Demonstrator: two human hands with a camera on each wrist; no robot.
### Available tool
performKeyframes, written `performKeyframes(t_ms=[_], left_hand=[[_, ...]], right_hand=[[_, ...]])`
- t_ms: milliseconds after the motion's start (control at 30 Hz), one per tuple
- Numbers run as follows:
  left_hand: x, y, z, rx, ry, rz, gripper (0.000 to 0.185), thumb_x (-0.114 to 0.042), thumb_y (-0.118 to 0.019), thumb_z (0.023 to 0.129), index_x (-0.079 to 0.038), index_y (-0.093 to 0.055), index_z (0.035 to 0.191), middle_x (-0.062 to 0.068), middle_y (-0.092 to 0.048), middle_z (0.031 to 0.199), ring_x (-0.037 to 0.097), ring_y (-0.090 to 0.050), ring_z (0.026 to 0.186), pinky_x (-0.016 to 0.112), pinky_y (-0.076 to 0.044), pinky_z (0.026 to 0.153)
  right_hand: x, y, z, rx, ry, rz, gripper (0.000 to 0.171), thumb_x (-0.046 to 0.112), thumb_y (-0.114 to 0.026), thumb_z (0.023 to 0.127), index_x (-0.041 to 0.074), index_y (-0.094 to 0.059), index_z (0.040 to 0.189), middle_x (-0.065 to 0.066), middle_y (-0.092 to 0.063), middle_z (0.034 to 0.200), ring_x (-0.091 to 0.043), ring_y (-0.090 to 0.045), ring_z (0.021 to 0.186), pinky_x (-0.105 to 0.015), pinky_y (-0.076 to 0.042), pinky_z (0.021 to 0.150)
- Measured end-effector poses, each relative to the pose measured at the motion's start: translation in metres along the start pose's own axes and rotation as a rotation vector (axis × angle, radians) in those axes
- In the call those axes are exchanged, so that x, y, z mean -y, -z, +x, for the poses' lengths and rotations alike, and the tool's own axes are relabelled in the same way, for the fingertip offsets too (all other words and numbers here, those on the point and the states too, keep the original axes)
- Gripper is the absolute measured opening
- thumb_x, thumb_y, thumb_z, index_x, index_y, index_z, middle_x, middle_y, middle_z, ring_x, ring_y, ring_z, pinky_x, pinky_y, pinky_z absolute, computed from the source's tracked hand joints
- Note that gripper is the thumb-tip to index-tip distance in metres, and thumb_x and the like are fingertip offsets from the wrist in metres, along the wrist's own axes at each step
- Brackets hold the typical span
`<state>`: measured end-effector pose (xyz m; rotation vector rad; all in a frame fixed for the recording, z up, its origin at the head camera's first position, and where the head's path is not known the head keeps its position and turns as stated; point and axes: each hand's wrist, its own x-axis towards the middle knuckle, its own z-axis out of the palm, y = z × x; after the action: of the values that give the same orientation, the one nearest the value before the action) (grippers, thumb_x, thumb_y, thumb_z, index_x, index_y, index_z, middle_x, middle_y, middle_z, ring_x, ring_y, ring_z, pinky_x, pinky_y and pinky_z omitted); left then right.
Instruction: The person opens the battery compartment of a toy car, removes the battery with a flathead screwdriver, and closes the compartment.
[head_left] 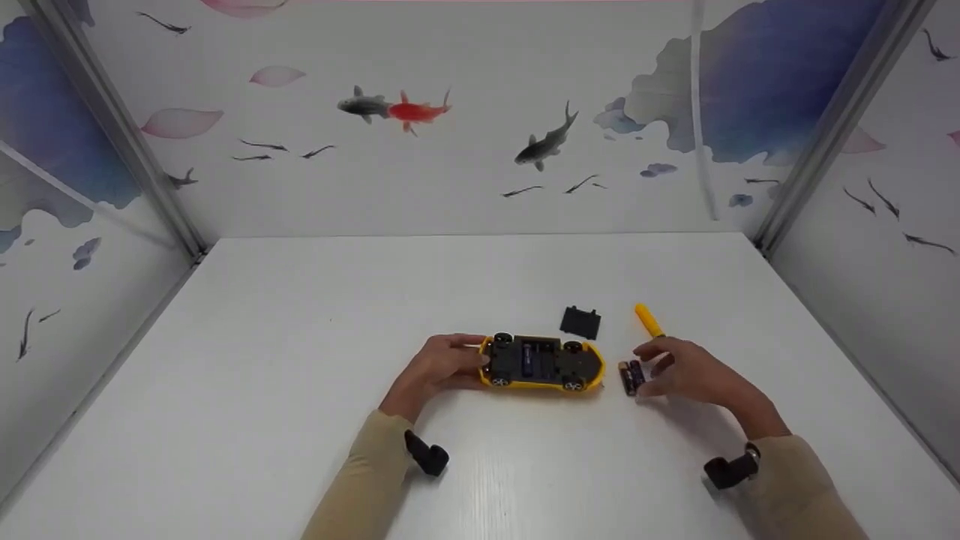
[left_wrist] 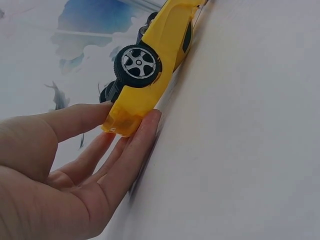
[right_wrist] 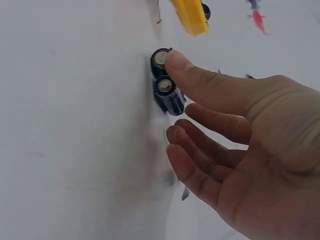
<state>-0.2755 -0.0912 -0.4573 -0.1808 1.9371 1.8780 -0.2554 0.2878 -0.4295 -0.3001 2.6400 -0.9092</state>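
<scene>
Head view: toy car (head_left: pixel 541 363), yellow-bodied, wheels up on the white table (head_left: pixel 225 375); long axis running left to right.
Left hand (head_left: pixel 442 364): grips the car's left end; left wrist view has the thumb on the underside edge, fingers beneath the yellow body.
Battery compartment (head_left: pixel 551 352): uncovered, mid-underside of the car; one seated battery (head_left: pixel 527 360) at its left part, lying crosswise to the car.
Loose batteries (head_left: pixel 632 377): at least two, side by side on the table, just beyond the car's right end, apart from it; long axes roughly crosswise to the car, near that of the seated one, slightly slanted.
Right hand (head_left: pixel 690 375): right of the car and of the loose batteries, much the nearer hand to them; fingers parted and loosely bent. Right wrist view: thumb tip overlaps the end of the battery nearer the car; contact cannot be told.
Key relation, as judged: loose batteries sit between the car's right end and the right grip, so the compartment lies leftward past them, with little turning apparently needed to match the seated battery's line.
Black battery cover (head_left: pixel 580 322): off, flat, just beyond the car's far right corner.
Yellow-handled tool (head_left: pixel 646 320): farther right of the car than the cover, partly hidden by the right hand.
</scene>
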Motion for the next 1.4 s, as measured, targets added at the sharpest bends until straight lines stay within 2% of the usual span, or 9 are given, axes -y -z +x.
performKeyframes(t_ms=[233, 467, 667, 767, 1000, 1267, 1400], left_hand=[[0.000, 0.000, 0.001, -0.011, 0.015, 0.008, 0.052, -0.005, -0.072, 0.089, -0.007, -0.059, 0.139, 0.022, -0.061, 0.136, 0.032, -0.070, 0.110, 0.039, -0.062, 0.085], [0.000, -0.001, 0.001, 0.005, -0.006, 0.004, 0.050, -0.004, -0.072, 0.089, -0.006, -0.060, 0.138, 0.022, -0.063, 0.134, 0.033, -0.071, 0.109, 0.038, -0.062, 0.083], [0.000, -0.001, 0.001, 0.008, 0.006, -0.011, 0.050, -0.003, -0.071, 0.089, -0.006, -0.059, 0.138, 0.024, -0.062, 0.133, 0.032, -0.071, 0.108, 0.038, -0.062, 0.083], [0.000, -0.001, 0.000, 0.006, 0.005, -0.008, 0.050, -0.004, -0.071, 0.089, -0.006, -0.060, 0.137, 0.023, -0.063, 0.133, 0.031, -0.071, 0.107, 0.038, -0.062, 0.083], [0.000, 0.000, -0.001, -0.003, 0.007, 0.001, 0.050, -0.004, -0.072, 0.088, -0.007, -0.060, 0.137, 0.023, -0.063, 0.132, 0.030, -0.071, 0.105, 0.038, -0.062, 0.083], [0.001, 0.000, 0.000, 0.003, 0.001, -0.005, 0.052, -0.003, -0.072, 0.087, -0.005, -0.059, 0.138, 0.025, -0.062, 0.133, 0.032, -0.071, 0.106, 0.038, -0.062, 0.083], [0.000, 0.000, 0.000, 0.012, -0.010, -0.004, 0.052, -0.003, -0.071, 0.088, -0.004, -0.058, 0.139, 0.025, -0.063, 0.131, 0.032, -0.071, 0.106, 0.038, -0.062, 0.083]], right_hand=[[0.023, 0.010, -0.011, -0.082, 0.109, -0.012, 0.060, 0.029, -0.078, 0.087, 0.002, -0.056, 0.136, -0.021, -0.059, 0.134, -0.035, -0.059, 0.118, -0.042, -0.055, 0.091], [0.049, 0.005, -0.017, -0.132, 0.199, -0.002, 0.056, 0.033, -0.077, 0.088, 0.006, -0.059, 0.134, -0.020, -0.061, 0.134, -0.039, -0.058, 0.123, -0.045, -0.054, 0.095], [0.069, -0.002, -0.018, -0.166, 0.276, 0.009, 0.050, 0.028, -0.075, 0.090, 0.006, -0.059, 0.133, -0.016, -0.061, 0.132, -0.039, -0.057, 0.124, -0.052, -0.051, 0.101], [0.077, -0.008, -0.015, -0.197, 0.291, 0.018, 0.047, 0.024, -0.073, 0.092, 0.006, -0.058, 0.133, -0.016, -0.061, 0.132, -0.039, -0.057, 0.124, -0.054, -0.049, 0.102], [0.092, -0.027, -0.003, -0.269, 0.264, 0.018, 0.050, 0.019, -0.073, 0.092, 0.006, -0.055, 0.137, -0.017, -0.060, 0.134, -0.037, -0.057, 0.124, -0.056, -0.047, 0.105], [0.103, -0.044, 0.010, -0.184, 0.284, 0.030, 0.054, 0.025, -0.073, 0.092, 0.005, -0.054, 0.139, -0.016, -0.057, 0.138, -0.038, -0.052, 0.133, -0.056, -0.044, 0.109], [0.108, -0.052, 0.017, -0.163, 0.267, 0.026, 0.053, 0.023, -0.074, 0.092, 0.007, -0.055, 0.139, -0.014, -0.057, 0.137, -0.036, -0.053, 0.132, -0.053, -0.047, 0.107]])
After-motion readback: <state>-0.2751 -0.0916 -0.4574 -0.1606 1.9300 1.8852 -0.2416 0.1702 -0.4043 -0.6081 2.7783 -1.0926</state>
